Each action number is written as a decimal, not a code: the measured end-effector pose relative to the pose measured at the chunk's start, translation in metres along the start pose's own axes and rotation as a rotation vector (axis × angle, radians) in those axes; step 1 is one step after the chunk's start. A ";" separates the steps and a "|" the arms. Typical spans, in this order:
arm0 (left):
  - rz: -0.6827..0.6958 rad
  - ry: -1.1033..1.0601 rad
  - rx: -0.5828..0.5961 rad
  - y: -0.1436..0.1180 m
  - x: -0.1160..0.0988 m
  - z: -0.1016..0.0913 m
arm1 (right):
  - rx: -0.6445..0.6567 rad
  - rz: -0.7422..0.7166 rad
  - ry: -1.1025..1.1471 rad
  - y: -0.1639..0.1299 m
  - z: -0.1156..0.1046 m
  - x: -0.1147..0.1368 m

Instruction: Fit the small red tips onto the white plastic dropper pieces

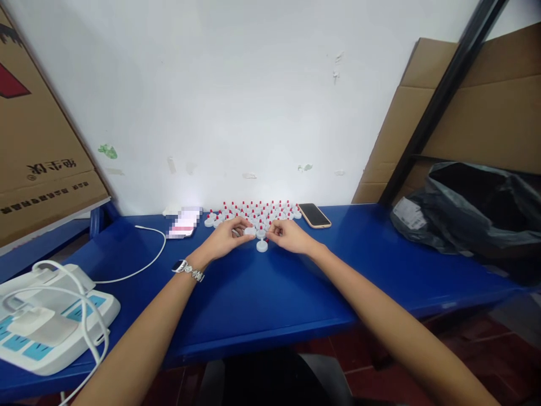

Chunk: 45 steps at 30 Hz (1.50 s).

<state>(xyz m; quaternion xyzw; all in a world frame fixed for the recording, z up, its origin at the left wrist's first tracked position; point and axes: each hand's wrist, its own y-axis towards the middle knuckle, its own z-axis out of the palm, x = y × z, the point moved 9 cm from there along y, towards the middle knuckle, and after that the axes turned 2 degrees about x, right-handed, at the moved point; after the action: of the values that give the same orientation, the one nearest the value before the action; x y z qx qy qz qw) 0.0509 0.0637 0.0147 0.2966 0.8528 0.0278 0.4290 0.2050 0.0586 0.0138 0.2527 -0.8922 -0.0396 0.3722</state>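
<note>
My left hand (231, 237) is closed, with thumb and fingers pinching a white round cap (249, 232) by its edge. Opposite it, my right hand (291, 235) has its fingers curled into a pinch; a spot of red shows just under the fingertips, but what they hold is hidden. Between the hands a white nozzle cap (262, 246) stands upright on the blue table, its spout without a red tip. Behind both hands several similar white caps with red tips (253, 213) are packed together against the wall, partly covered by my fingers.
A dark-screened phone (314, 215) lies right of the caps, and a lit phone (184, 221) lies left. A white power strip (54, 321) with cables occupies the left of the blue table (262, 304). On the right sits a black plastic bag (469, 208); cardboard (46, 135) flanks the left.
</note>
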 end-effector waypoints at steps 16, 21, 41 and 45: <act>-0.028 0.190 0.104 0.001 0.015 0.019 | 0.133 -0.012 -0.096 -0.003 0.012 -0.006; -0.044 0.191 0.136 0.000 0.014 0.022 | 0.025 -0.009 -0.118 -0.002 0.002 -0.001; 0.127 0.351 -0.175 -0.006 -0.031 -0.007 | -0.257 -0.033 0.188 0.021 -0.017 0.014; 0.136 0.314 -0.155 -0.006 -0.040 -0.002 | -0.211 -0.047 0.542 0.015 -0.010 0.013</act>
<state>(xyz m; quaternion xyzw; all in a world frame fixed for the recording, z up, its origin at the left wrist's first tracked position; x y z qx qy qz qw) 0.0642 0.0382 0.0426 0.3115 0.8825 0.1685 0.3094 0.1976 0.0666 0.0339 0.2346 -0.7450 -0.0717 0.6203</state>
